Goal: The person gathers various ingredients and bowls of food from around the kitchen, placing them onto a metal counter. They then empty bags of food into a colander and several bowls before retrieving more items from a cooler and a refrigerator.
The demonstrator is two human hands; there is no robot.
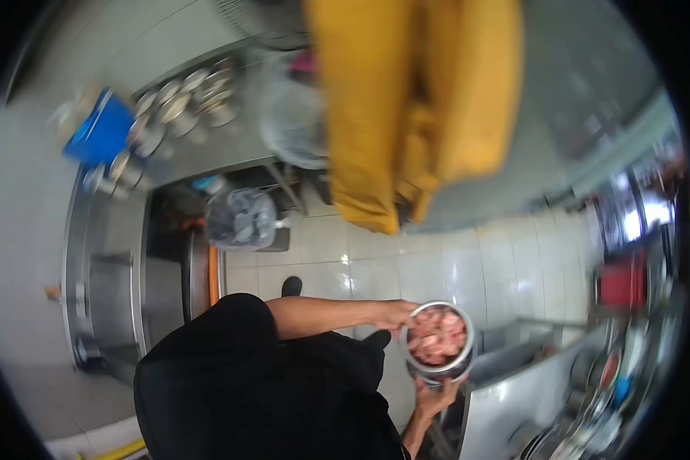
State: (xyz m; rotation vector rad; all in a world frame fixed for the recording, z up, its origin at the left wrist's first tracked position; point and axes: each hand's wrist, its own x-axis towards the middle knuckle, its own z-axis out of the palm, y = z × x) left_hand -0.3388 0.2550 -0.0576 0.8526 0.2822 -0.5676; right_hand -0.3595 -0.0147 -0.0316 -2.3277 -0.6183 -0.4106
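Observation:
I hold a round metal bowl filled with pink raw meat pieces in front of my black-clothed body. My left hand grips the bowl's rim on the upper left side, the bare forearm reaching across from my shoulder. My right hand supports the bowl from below, fingers spread against its underside. My two dark shoes show on the white tiled floor beneath the bowl.
A steel counter with a sink runs along the left, with several metal bowls and a blue container further up. A bin with a grey bag stands by it. Yellow cloth hangs above. A cluttered steel counter lies right.

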